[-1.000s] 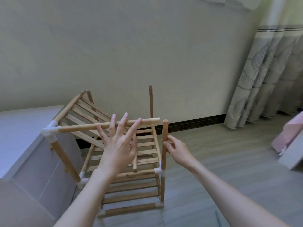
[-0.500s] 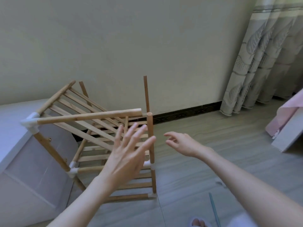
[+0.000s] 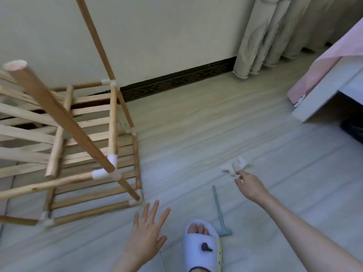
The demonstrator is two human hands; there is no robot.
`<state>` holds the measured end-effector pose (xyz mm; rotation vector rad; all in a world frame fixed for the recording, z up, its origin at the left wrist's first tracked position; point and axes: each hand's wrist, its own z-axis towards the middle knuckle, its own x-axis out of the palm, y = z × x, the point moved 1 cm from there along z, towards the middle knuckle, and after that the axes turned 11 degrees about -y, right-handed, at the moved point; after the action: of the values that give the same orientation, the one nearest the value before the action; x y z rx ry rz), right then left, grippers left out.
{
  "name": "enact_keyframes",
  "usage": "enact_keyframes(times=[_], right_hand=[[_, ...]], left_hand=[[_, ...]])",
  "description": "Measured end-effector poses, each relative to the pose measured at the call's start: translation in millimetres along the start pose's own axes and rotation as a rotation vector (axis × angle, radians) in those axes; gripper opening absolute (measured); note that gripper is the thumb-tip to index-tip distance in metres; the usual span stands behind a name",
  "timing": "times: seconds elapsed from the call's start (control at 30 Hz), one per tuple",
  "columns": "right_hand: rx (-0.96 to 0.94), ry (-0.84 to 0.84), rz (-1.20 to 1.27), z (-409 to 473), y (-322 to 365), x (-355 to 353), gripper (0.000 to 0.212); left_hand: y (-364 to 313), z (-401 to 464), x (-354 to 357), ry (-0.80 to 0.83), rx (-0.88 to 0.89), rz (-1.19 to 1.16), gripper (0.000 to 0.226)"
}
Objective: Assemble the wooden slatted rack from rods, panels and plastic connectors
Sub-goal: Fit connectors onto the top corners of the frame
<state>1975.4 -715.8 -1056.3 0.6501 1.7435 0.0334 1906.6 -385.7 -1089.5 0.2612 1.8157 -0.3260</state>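
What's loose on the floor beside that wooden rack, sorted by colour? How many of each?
White: 1 small heap of white plastic connectors, number in it too blurred to tell; the right hand reaches for it.
Teal: 1 long-handled teal plastic tool.
Total: 2.

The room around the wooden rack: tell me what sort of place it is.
Most likely a bedroom at home. A bed with a pink cover stands at the right, long curtains hang to the floor, and the person wears a house slipper.
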Motion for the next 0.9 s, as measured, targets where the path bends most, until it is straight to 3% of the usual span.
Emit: enact_keyframes(times=[0.13,0.3,0.6,0.7,0.9], right_hand=[[0.028,0.032,-0.069,39,-13,42,0.052],[0.019,-0.042,-0.121,79,-9,63,0.055],[0.03,-0.038,-0.131,88,0,86,0.037],[0.029,-0.018,-0.06,81,10,84,0.034],[-0.007,0.026,0.321,41,74,51,0.037]], left_hand=[[4,26,31,0.136,-0.022,-0.044,0.151],[11,45,50,0.247,-0.004,-0.091,0.093],[21,70,50,0.387,0.019,-0.049,0.086],[26,75,37,0.435,0.023,-0.083,0.08],[32,42,-15,0.284,-0.003,-0.203,0.063]])
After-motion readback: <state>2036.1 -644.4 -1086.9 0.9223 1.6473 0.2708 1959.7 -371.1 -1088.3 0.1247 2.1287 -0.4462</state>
